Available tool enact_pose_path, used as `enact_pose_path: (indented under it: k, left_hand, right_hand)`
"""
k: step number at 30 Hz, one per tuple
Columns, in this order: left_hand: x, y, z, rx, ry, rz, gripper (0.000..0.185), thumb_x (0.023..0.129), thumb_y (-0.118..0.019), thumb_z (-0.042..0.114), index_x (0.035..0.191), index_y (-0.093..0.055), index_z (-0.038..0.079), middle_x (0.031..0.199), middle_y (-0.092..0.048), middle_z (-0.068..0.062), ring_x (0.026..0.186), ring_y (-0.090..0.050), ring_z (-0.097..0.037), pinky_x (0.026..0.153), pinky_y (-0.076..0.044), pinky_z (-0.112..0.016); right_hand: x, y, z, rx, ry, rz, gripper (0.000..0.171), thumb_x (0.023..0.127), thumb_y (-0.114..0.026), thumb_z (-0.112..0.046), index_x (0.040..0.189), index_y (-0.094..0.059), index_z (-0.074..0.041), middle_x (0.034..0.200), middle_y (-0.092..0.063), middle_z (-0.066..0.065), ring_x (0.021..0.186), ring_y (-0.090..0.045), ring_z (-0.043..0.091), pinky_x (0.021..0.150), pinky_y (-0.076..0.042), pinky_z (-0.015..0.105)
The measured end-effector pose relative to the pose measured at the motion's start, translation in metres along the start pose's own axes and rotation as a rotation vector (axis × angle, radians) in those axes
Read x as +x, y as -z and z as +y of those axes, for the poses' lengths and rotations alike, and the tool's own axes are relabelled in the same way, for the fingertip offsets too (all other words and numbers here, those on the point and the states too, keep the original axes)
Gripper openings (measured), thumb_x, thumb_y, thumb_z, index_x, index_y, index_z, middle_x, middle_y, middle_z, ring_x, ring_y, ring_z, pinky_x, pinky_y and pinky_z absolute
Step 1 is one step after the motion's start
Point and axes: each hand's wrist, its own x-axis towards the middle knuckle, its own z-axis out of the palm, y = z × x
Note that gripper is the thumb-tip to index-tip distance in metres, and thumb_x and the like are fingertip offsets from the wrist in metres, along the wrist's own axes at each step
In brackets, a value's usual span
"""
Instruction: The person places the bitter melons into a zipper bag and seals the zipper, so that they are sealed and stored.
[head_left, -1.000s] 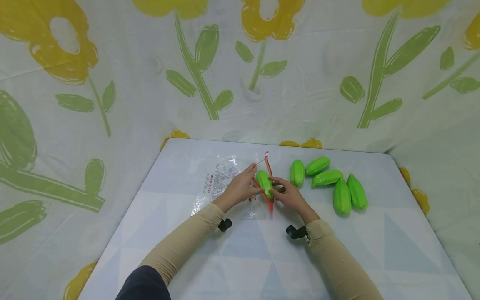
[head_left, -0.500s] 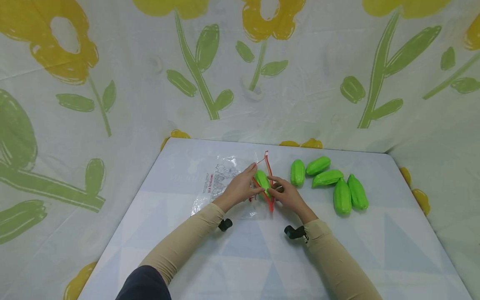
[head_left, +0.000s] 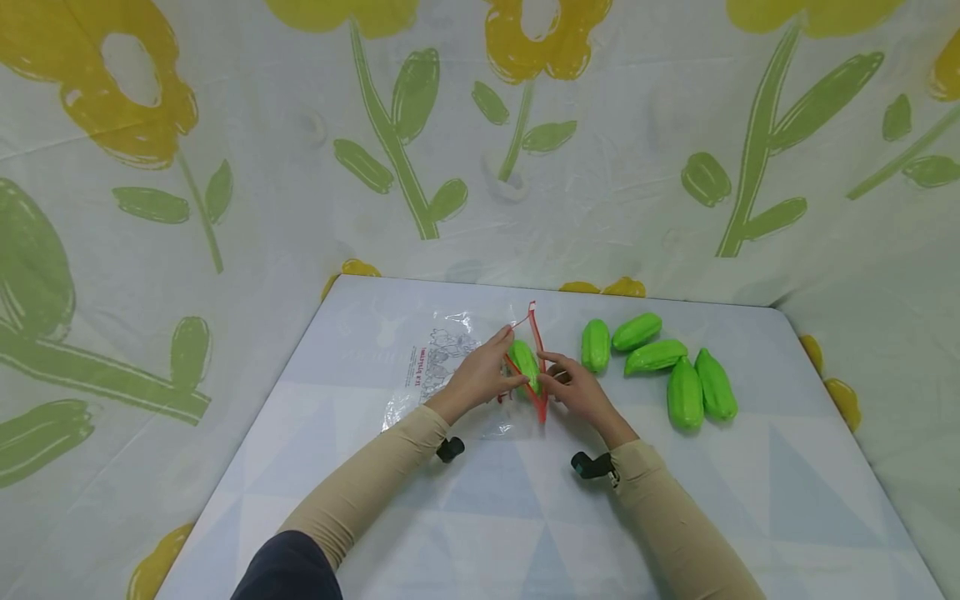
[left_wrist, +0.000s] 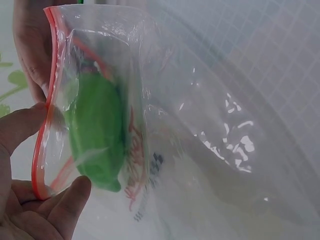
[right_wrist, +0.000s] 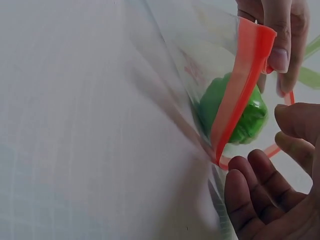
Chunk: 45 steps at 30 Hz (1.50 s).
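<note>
A clear zip bag [head_left: 442, 367] with a red zip edge and printed drawings lies on the table, its mouth spread toward the right. Just inside that mouth is a green ridged, vegetable-shaped piece [head_left: 525, 360]; through the film it shows as a whole green body [left_wrist: 97, 130] in the left wrist view. My left hand [head_left: 480, 372] holds the bag by its red edge, thumb and fingers on the rim. At the opening is my right hand [head_left: 579, 390], fingers loosely bent and apart. Nothing sits between its thumb and fingertips [right_wrist: 240, 187] in the right wrist view, beside the green piece [right_wrist: 252, 120].
Several similar green pieces [head_left: 684, 393] lie on the white and pale-blue table [head_left: 600, 533], right of the bag. A flower-printed cloth [head_left: 600, 192] hangs behind the table and along its sides.
The green piece has slid left, a little farther into the bag. My right fingers, at its near end earlier, have come away from it. The left hand keeps its place on the bag.
</note>
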Motion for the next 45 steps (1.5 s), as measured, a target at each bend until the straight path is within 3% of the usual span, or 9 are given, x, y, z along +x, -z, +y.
enact_pose_path:
  k: [14,28,40,45]
  left_hand:
    - [0.0,0.0,-0.001,0.005,-0.017,-0.002,0.09,0.079,-0.069,0.047,0.145,-0.028,0.002,0.153,-0.022,-0.009,0.137,-0.028,-0.021,0.108,-0.031,-0.034]
    - [0.0,0.002,0.001,-0.009,0.011,-0.02,0.091,0.079,-0.069,0.048,0.146,-0.026,0.004,0.154,-0.019,-0.005,0.138,-0.025,-0.021,0.109,-0.029,-0.034]
    - [-0.002,-0.001,-0.001,-0.006,0.002,-0.016,0.091,0.079,-0.069,0.047,0.146,-0.027,0.003,0.154,-0.019,-0.007,0.138,-0.026,-0.022,0.109,-0.029,-0.034]
    - [-0.001,-0.001,-0.001,-0.003,-0.007,-0.007,0.091,0.079,-0.07,0.047,0.145,-0.027,0.002,0.154,-0.019,-0.007,0.138,-0.025,-0.021,0.109,-0.029,-0.033]
  right_hand:
    - [-0.006,0.01,0.006,-0.056,0.012,0.079,0.042,0.092,-0.058,-0.028,0.133,-0.05,-0.025,0.101,-0.06,0.009,0.088,-0.06,0.023,0.064,-0.053,0.03]
    - [-0.017,0.024,0.017,-0.043,-0.01,0.155,0.038,0.092,-0.056,-0.039,0.13,-0.052,-0.035,0.1,-0.06,0.003,0.087,-0.058,0.019,0.066,-0.051,0.03]
    - [-0.024,0.04,0.022,-0.052,0.035,0.267,0.037,0.092,-0.056,-0.034,0.128,-0.056,-0.024,0.096,-0.061,0.005,0.081,-0.058,0.019,0.061,-0.05,0.031]
    - [-0.023,0.046,0.026,-0.079,0.046,0.325,0.037,0.092,-0.058,-0.033,0.127,-0.056,-0.025,0.098,-0.061,0.005,0.085,-0.058,0.019,0.067,-0.049,0.033]
